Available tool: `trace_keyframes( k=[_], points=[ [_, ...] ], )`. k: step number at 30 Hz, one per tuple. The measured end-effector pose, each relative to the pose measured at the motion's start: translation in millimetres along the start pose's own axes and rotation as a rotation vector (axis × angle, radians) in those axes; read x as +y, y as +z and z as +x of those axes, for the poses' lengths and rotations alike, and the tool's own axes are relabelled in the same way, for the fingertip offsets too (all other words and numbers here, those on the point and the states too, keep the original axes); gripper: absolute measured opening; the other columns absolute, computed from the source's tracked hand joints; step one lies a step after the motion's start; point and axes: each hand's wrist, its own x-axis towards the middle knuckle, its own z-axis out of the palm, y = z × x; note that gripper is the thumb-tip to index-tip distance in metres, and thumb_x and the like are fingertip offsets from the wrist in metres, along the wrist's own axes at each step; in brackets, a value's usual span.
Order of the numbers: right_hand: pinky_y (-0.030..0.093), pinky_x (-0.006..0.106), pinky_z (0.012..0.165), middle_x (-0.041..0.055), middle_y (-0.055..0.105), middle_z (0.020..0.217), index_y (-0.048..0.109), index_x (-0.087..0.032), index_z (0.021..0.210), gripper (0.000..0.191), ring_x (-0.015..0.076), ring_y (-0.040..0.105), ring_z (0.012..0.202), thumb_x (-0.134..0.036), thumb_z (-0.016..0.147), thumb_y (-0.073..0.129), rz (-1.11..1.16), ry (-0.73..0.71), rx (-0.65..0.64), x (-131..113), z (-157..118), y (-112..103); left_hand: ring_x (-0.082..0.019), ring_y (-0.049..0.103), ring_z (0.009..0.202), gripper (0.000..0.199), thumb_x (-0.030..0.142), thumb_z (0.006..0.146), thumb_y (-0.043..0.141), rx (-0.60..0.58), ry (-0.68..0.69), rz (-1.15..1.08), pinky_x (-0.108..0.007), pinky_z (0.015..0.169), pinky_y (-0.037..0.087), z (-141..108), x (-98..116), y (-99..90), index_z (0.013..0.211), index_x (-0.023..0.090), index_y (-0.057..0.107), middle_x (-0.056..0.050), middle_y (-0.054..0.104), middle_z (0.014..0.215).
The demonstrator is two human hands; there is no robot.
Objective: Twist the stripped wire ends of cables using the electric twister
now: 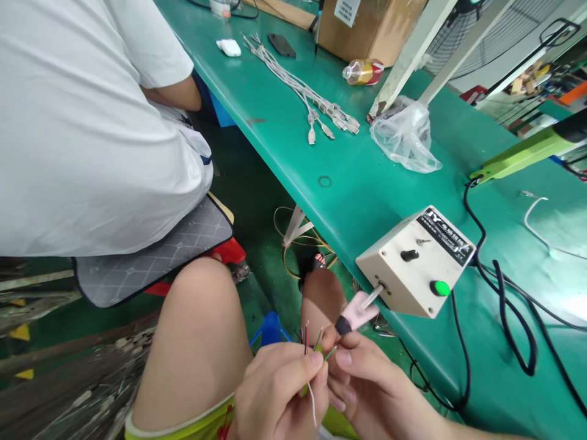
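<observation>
Thin coloured wires (pixel 307 339), red, black, green and white, stick out from the pinched fingers of my left hand (pixel 282 382). Close beside it on the right, my right hand (pixel 367 376) has its thumb and index finger together at the end of the green wire. Just above my right fingertips is a pinkish clip-like tip with a black end (pixel 358 313), on the metal shaft of a beige box (pixel 417 263). That box has a black knob and a green button and sits at the edge of the green table (pixel 284 134).
Grey USB cables (pixel 298 85), a phone (pixel 281 45), a bottle (pixel 363 72) and a plastic bag (pixel 407 134) lie farther back. Black cords (pixel 502 299) run across the right side. A person in a white shirt (pixel 96 122) sits at the left.
</observation>
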Motion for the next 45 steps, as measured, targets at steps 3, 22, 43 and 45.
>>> trace_keyframes(
  k=[3,22,43,45],
  points=[
    [0.029,0.026,0.062,-0.0038,0.054,0.064,0.083,-0.017,0.089,0.028,0.0099,0.037,0.059,-0.032,0.076,0.101,-0.017,0.011,0.000,2,-1,-1,-0.011,0.076,0.065,0.018,0.000,0.098,0.067,-0.046,0.003,0.031,-0.020,0.067,0.064,0,3,-1.1,0.104,0.018,0.070,0.001,0.078,0.078],
    [0.028,0.024,0.060,-0.0054,0.049,0.060,0.078,-0.016,0.080,0.023,0.0098,0.032,0.057,-0.029,0.077,0.096,-0.033,-0.011,-0.022,1,0,3,-0.017,0.081,0.075,0.041,0.043,0.120,0.041,-0.247,0.144,-0.085,-0.026,0.073,0.067,4,-9,-16.0,0.116,0.016,0.071,-0.007,0.082,0.086],
    [0.046,0.023,0.066,0.0014,0.057,0.080,0.086,-0.011,0.126,0.046,0.0138,0.041,0.071,-0.047,0.096,0.087,0.020,-0.310,0.105,-30,6,15,-0.013,0.080,0.070,0.015,0.004,0.101,0.067,-0.124,-0.023,0.082,-0.017,0.075,0.063,12,-10,-4.1,0.107,0.017,0.070,0.002,0.076,0.074],
    [0.045,0.021,0.064,0.0002,0.056,0.077,0.086,-0.011,0.124,0.044,0.0127,0.040,0.070,-0.044,0.095,0.088,0.031,-0.322,0.138,-32,7,14,-0.013,0.080,0.070,0.014,0.004,0.102,0.066,-0.114,-0.021,0.080,-0.017,0.074,0.062,12,-9,-2.5,0.107,0.017,0.071,0.001,0.076,0.074]
  ],
)
